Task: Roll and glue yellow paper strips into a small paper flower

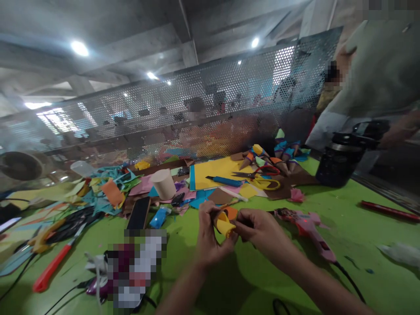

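Over the green table, my left hand (207,240) is closed around a small rolled piece of yellow paper (224,225), with orange paper (231,213) at its far side. My right hand (264,229) pinches the edge of the same roll from the right, fingertips pressed together. A brown edge shows by the left fingers, partly hidden. To the right of my right hand lies a pink glue gun (315,238) with a small red light on. Beyond my hands a blue utility knife (227,181) rests on a yellow sheet (208,169), beside red-handled scissors (266,169) and yellow-handled scissors (271,183).
Small paper cones (257,158) sit at the back. On the left are paper scraps (111,173), a white roll (163,184), a phone (138,212) and a red-handled knife (54,267). A dark bottle (339,162) and red pen (390,211) are right, near a standing person (377,74).
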`<action>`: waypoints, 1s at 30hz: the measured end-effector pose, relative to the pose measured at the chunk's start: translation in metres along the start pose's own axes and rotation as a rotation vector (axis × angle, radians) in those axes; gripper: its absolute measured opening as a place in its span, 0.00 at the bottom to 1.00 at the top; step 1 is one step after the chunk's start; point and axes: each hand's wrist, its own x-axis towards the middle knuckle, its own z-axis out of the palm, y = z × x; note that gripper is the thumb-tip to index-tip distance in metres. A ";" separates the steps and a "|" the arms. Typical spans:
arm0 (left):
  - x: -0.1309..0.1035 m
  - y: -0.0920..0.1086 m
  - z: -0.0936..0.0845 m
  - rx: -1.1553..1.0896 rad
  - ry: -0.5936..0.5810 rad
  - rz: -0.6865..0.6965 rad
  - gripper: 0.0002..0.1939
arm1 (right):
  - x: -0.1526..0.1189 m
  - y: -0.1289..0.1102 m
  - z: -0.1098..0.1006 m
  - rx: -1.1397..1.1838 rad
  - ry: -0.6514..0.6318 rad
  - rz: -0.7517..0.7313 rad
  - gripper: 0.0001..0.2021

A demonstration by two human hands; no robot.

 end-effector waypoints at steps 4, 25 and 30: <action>0.000 -0.001 0.001 0.031 0.001 0.035 0.23 | 0.001 -0.002 -0.002 0.029 -0.030 -0.005 0.12; -0.003 -0.002 0.005 -0.010 -0.119 -0.017 0.21 | -0.012 -0.010 -0.004 -0.646 0.274 -0.380 0.08; 0.000 -0.001 0.004 0.004 -0.110 -0.010 0.21 | -0.010 -0.009 -0.003 -0.409 0.216 -0.281 0.05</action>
